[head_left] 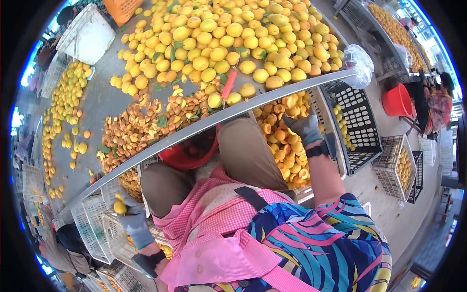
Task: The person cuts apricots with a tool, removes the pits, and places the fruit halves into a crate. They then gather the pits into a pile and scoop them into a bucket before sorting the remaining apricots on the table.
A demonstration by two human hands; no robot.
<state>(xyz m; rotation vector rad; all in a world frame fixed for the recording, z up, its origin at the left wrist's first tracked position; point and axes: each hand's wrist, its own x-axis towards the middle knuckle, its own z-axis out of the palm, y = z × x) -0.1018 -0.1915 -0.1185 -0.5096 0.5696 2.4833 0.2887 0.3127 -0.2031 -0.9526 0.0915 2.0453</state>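
Observation:
My left hand (134,226), in a grey glove, is at the lower left beside the crates, its fingers closed round a yellow apricot (119,208). My right hand (306,128), gloved too, is over a crate filled with halved apricots (287,151); its thumb and fingers are spread apart, and I see nothing held between them. On the metal table (109,168) in front of me lies a red-handled knife (229,86), apart from both hands. Whole apricots (209,44) are heaped behind it. Brown pits and scraps (141,124) are piled near the table's edge.
A red basin (189,155) is under the table by my knees. At my right stand a black crate (357,121) and a pale crate (393,163) with fruit. A white bucket (87,36) stands on the table. Another person (438,104) sits near a red bucket (396,100).

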